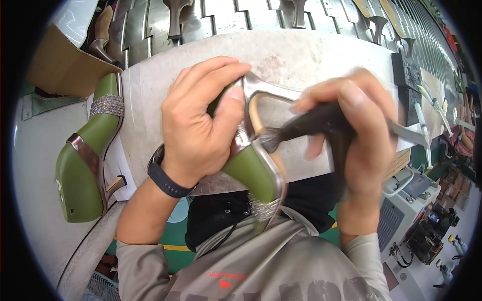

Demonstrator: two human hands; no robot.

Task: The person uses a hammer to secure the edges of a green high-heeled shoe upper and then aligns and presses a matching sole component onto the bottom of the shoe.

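Observation:
My left hand [203, 120] is wrapped round a metallic sandal [243, 134] fitted on a green shoe last [255, 173]. The sandal lies on its side, its slim heel [273, 89] pointing right and its sparkling strap [264, 208] close to my body. My right hand [369, 130] is closed on a dark tool [314, 122], smeared by motion. Its narrow, greyish, brush-like tip is at the inner edge of the sandal's sole; whether it touches I cannot tell. At the left, another green last [88, 173] wears a matching sandal with a glittering strap [106, 106].
The pale worktop [150, 100] lies under my hands. A cardboard box [68, 65] stands at the far left. Beyond the worktop runs a slatted metal conveyor [221, 15] carrying several shoe parts. Syringe-like tubes [422, 118] lie at the right, near a grey machine [406, 210].

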